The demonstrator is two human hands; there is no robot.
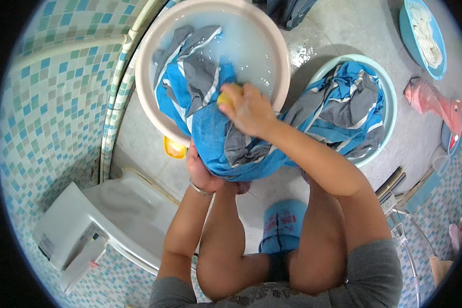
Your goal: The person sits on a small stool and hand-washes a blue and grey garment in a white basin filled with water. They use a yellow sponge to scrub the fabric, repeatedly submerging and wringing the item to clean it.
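Observation:
A long blue, grey and white striped cloth [210, 138] spans two basins. One end lies in cloudy water in the large pale pink basin [285, 56]; the other is heaped in the light green basin [393, 110] to its right. My left hand [204, 173] grips the cloth at the near rim of the pink basin, its fingers partly hidden under the fabric. In my right hand [251, 110] is a yellow bar of soap [225, 98], pressed against the blue part of the cloth. Suds show on that hand.
An orange-yellow soap dish [175, 148] lies below the pink basin. White cloth sits in a blue basin [406, 38] at the far right, with a pink item [431, 100] nearer. A white squat toilet [133, 200] is at left; a blue bucket or stool [285, 218] stands between my legs.

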